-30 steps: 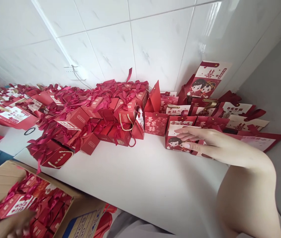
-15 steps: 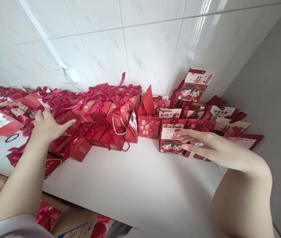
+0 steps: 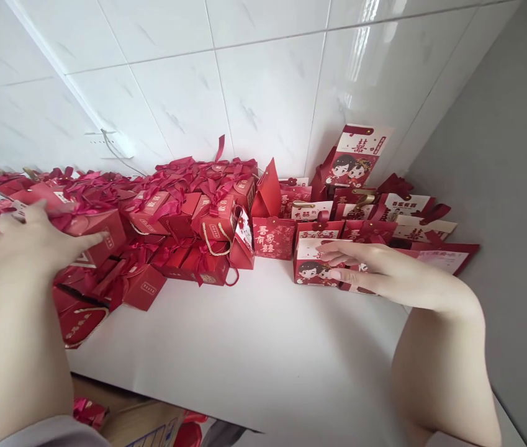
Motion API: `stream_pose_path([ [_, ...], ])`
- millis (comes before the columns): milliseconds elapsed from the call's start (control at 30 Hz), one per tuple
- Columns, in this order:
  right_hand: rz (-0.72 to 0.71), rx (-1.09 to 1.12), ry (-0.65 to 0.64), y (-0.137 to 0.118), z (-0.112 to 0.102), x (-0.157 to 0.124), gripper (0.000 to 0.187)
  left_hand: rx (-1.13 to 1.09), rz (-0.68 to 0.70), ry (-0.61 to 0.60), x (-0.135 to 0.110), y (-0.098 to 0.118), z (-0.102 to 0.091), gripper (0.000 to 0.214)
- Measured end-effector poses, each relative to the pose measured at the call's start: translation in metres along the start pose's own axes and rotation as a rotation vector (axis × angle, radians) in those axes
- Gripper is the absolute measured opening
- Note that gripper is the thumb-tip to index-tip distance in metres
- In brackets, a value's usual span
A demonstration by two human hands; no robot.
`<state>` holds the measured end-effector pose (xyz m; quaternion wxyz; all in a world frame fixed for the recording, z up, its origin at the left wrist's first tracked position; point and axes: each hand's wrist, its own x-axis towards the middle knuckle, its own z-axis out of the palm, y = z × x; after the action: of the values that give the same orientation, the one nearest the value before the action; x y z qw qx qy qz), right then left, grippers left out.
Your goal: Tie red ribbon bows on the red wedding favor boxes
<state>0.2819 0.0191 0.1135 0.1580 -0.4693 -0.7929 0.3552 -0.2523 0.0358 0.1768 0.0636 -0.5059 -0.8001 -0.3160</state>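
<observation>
My left hand [image 3: 35,245] is at the left, fingers spread and thumb stretched out over a red gift box [image 3: 109,230] with a ribbon. The thumb overlaps that box's front; whether it presses on it I cannot tell. At the right my right hand [image 3: 379,267] has its fingers stretched out in front of a red and white box [image 3: 307,267] with two cartoon figures. Its fingertips overlap that box and partly cover the red box beside it. Contact there is unclear.
Ribboned red boxes [image 3: 146,217] are stacked along the tiled wall [image 3: 267,93]. Further right stand rows of red and white boxes [image 3: 272,239], one taller cartoon box [image 3: 356,161] leaning at the back. The white tabletop [image 3: 244,347] has a front edge above a cardboard box [image 3: 137,416].
My left hand has moved left, and the red box by its thumb also appears further left. My right hand holds much the same pose by the cartoon box. The view has shifted slightly.
</observation>
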Motion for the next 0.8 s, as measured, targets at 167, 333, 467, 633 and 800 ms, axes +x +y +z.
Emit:
stream_pose_path([
  [167, -0.05, 0.085, -0.066, -0.005, 0.009, 0.013, 0.052, 0.193, 0.325, 0.015, -0.042, 0.082, -0.019, 0.133],
  [333, -0.173, 0.342, -0.051, -0.003, 0.028, 0.036, 0.076, -0.094, 0.884, -0.656, -0.072, 0.126, 0.014, 0.104],
  [467, -0.359, 0.376, 0.008, -0.006, 0.042, 0.05, 0.112, -0.21, 0.921, -0.884, -0.096, 0.154, 0.05, 0.105],
  [633, -0.377, 0.412, 0.057, -0.013, 0.049, 0.054, 0.123, -0.286, 0.881, -0.848, -0.109, 0.174, 0.076, 0.102],
  [800, -0.281, 0.392, 0.246, -0.015, 0.046, 0.052, 0.119, -0.455, 0.711, -0.734, -0.112, 0.179, 0.082, 0.1],
])
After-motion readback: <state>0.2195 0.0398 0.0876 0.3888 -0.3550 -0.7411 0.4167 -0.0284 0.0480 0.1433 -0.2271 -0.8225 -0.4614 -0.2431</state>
